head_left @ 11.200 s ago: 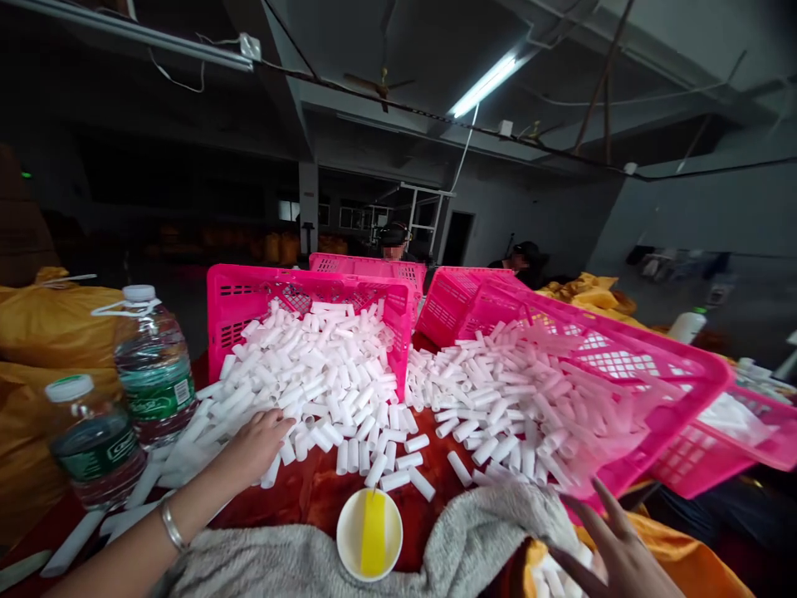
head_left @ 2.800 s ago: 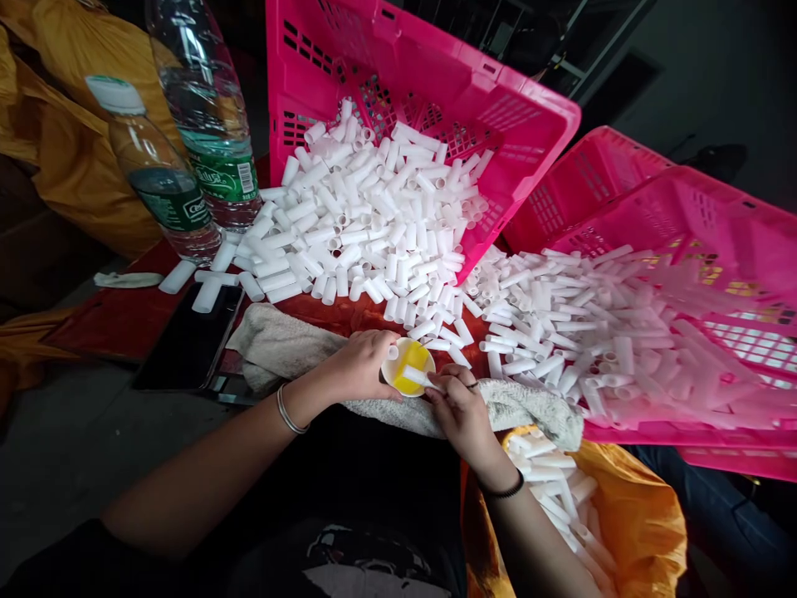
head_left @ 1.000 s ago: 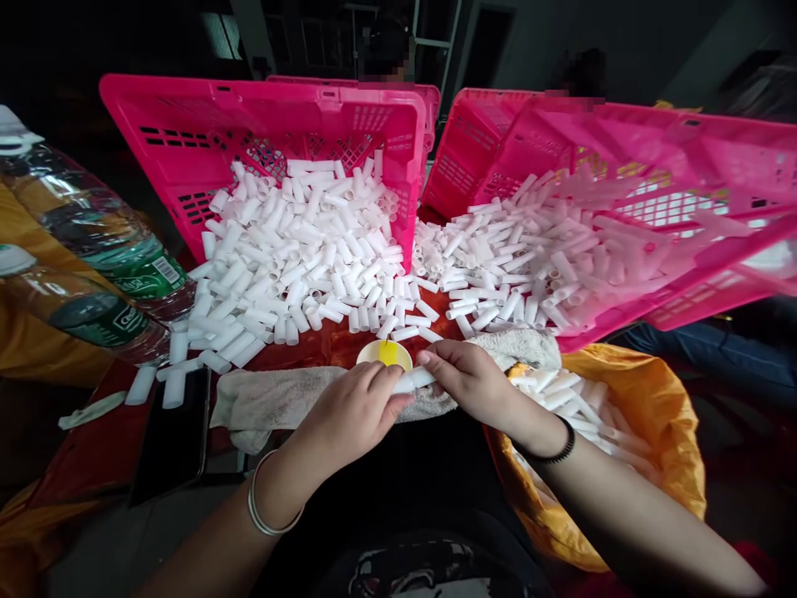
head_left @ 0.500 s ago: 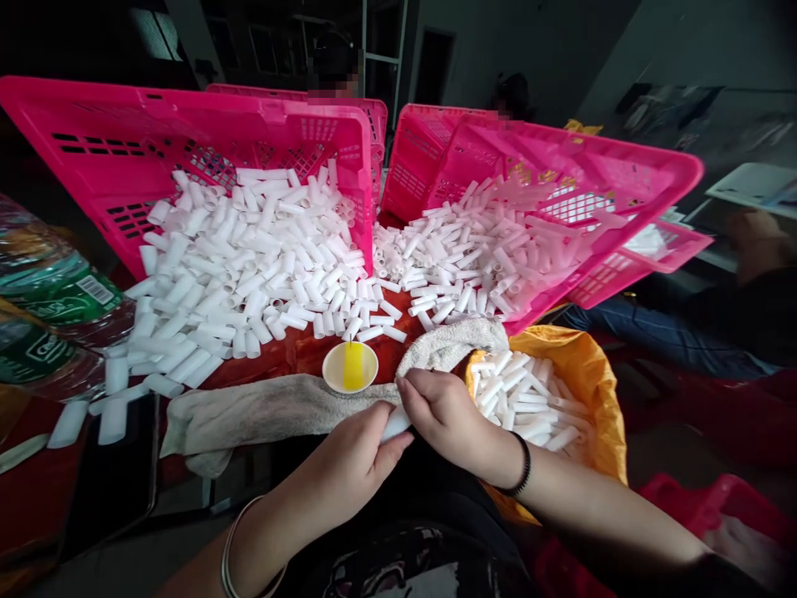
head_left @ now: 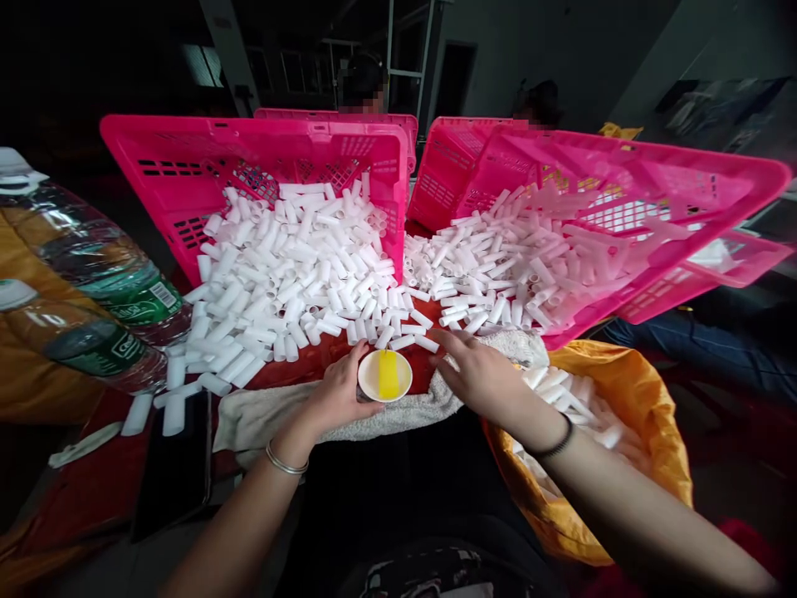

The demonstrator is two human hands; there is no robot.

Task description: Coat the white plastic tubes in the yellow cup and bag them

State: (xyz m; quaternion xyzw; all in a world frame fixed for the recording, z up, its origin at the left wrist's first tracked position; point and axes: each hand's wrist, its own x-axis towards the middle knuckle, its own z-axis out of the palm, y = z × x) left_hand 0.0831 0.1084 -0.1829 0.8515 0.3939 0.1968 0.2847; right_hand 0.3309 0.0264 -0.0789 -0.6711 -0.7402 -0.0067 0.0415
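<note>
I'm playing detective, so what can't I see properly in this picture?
All in the head view:
Cup: its outer left side is hidden by the left hand.
Right hand: slightly blurred, so I can't tell whether it touches the nearest white tube.
Orange bag: partly hidden by the right forearm.
Left heap of tubes: lower ones are covered by upper ones.
Shirt print: cut off by the bottom edge.

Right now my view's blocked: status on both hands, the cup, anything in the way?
Left hand holding cup, yellow strip inside. Right hand open by loose white tubes, contact unclear. Tubes crowd cup's far side.
</note>
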